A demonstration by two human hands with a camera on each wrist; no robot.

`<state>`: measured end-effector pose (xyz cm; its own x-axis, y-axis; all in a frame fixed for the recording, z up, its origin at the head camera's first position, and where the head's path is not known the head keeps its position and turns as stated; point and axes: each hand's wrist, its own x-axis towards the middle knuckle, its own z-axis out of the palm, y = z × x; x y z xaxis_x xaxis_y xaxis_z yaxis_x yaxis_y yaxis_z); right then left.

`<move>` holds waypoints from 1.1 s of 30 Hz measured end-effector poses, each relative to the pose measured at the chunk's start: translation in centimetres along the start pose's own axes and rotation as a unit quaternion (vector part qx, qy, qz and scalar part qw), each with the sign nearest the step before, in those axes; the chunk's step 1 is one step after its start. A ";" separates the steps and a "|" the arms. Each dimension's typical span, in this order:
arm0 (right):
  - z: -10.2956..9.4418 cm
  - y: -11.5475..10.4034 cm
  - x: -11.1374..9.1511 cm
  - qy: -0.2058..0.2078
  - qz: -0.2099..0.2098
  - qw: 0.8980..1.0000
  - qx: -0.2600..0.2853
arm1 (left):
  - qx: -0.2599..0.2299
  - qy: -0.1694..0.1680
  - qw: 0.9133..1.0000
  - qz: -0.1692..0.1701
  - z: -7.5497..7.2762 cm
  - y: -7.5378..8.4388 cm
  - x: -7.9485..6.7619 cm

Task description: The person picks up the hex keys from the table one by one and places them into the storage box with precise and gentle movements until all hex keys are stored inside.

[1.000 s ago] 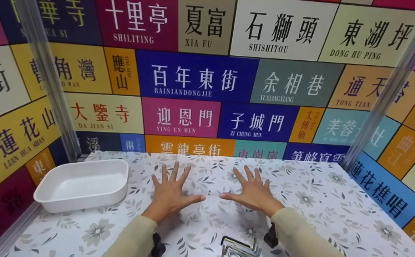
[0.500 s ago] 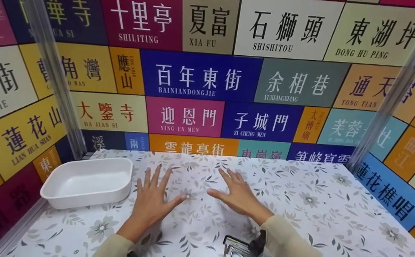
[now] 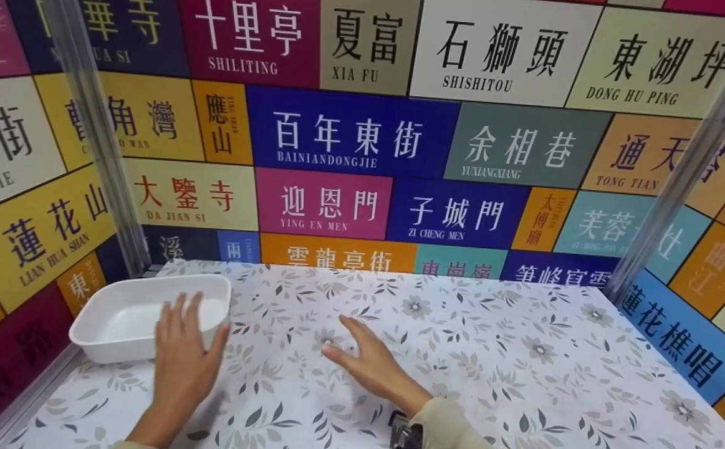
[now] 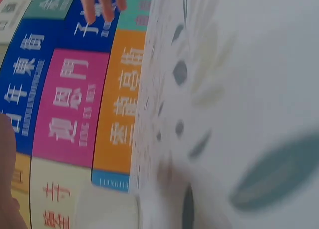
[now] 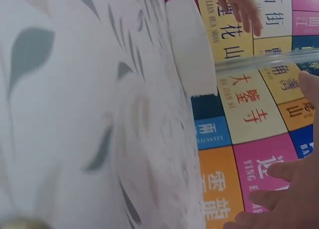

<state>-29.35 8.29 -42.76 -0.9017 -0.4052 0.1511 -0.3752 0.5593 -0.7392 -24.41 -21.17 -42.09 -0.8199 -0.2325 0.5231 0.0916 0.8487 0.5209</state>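
Note:
A white plastic basin (image 3: pixel 150 349) with rounded corners stands on the left of the table. My left hand (image 3: pixel 184 355) is at its near right side, fingers spread and overlapping the rim in the head view. To the right, my right hand (image 3: pixel 378 371) hovers low over the cloth with fingers extended and thumb apart, holding nothing. The right wrist view shows the basin (image 5: pixel 192 45) and the left hand (image 5: pixel 239 7) above it. The bundle of L-shaped hex keys near the front edge is almost wholly hidden behind my right wrist.
A white cloth (image 3: pixel 524 374) with grey leaves and flowers covers the table. Colourful panels (image 3: pixel 350 134) with place names close in the back and sides. Metal posts (image 3: pixel 97 137) stand at the back corners.
Both hands have shifted left, the left one from mid-table up to the basin. The right wrist now covers the hex keys, which showed between the arms earlier.

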 end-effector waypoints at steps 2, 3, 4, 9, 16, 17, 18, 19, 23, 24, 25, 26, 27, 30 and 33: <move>0.8 0.0 0.1 -0.008 0.002 1.000 0.011 | -0.002 0.017 0.999 -0.030 -0.8 -1.1 -0.1; 1.1 -0.1 0.1 -0.011 0.005 1.000 0.015 | 0.000 0.020 0.999 -0.047 -1.1 -1.6 -0.2; 1.5 -0.1 0.2 -0.013 0.009 1.000 0.020 | 0.006 0.023 0.998 -0.066 -1.4 -2.0 -0.2; 2.9 -0.5 0.6 -0.022 0.037 0.997 0.059 | 0.032 0.020 0.985 -0.169 -2.6 -4.2 0.1; 4.7 -1.4 1.2 0.006 0.048 0.990 0.136 | -0.072 0.085 0.958 -0.266 -3.3 -7.1 0.9; 5.1 -1.5 1.3 0.012 0.048 0.987 0.153 | -0.094 0.090 0.951 -0.280 -3.4 -7.4 0.9; 5.5 -1.6 1.3 0.017 0.046 0.984 0.170 | -0.110 0.092 0.945 -0.293 -3.5 -7.8 1.0; 5.9 -1.7 1.4 0.021 0.046 0.981 0.189 | -0.124 0.093 0.940 -0.303 -3.5 -8.2 1.0; 7.7 -2.2 1.5 0.034 0.042 0.969 0.242 | -0.153 0.071 0.919 -0.356 -3.6 -9.5 0.9; 8.1 -2.3 1.6 0.034 0.041 0.967 0.248 | -0.159 0.065 0.914 -0.368 -3.6 -9.9 0.8; 8.4 -2.3 1.6 0.035 0.040 0.966 0.254 | -0.167 0.061 0.908 -0.379 -3.5 -10.2 0.7; 8.8 -2.4 1.6 0.035 0.037 0.965 0.256 | -0.176 0.058 0.903 -0.388 -3.5 -10.5 0.6; 9.1 -2.5 1.7 0.035 0.035 0.964 0.260 | -0.185 0.058 0.899 -0.394 -3.5 -10.8 0.5; 9.8 -2.8 2.0 0.037 0.021 0.960 0.278 | -0.217 0.068 0.889 -0.398 -3.6 -11.7 0.5; 10.4 -3.3 2.5 0.043 0.007 0.953 0.300 | -0.246 0.075 0.881 -0.397 -3.7 -12.3 0.7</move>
<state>-28.13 -2.07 -46.72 -0.9294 -0.3260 0.1727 -0.1959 0.0393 -0.9798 -24.03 -33.55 -45.66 -0.6561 -0.7510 -0.0737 -0.2134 0.0910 0.9727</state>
